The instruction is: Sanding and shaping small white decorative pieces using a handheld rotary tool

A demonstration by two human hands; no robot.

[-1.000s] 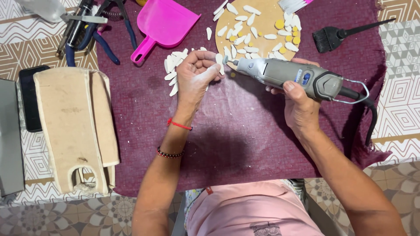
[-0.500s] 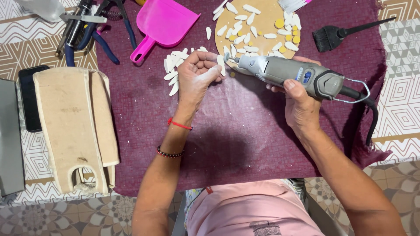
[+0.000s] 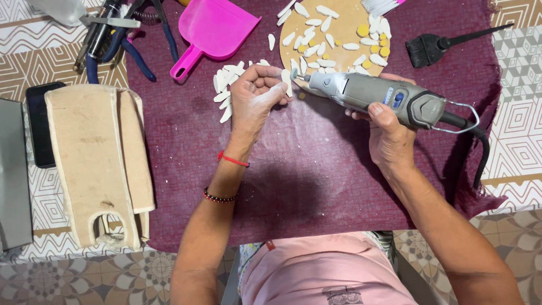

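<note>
left hand (image 3: 257, 96) pinches white piece (image 3: 286, 80) | right hand (image 3: 389, 133) fingers wrapped round grey rotary tool (image 3: 384, 97) | tip at piece

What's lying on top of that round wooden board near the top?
The round board carries many white petal-shaped pieces and a few yellow bits. The grey rotary tool in the right hand covers its lower edge, so anything there is hidden.

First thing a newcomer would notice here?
The grey rotary tool in the right hand, centre right, its tip against a small white piece pinched in the dusty left hand. Next, the pink dustpan at top centre on the maroon cloth. More white pieces lie on the round board behind the tool.
</note>
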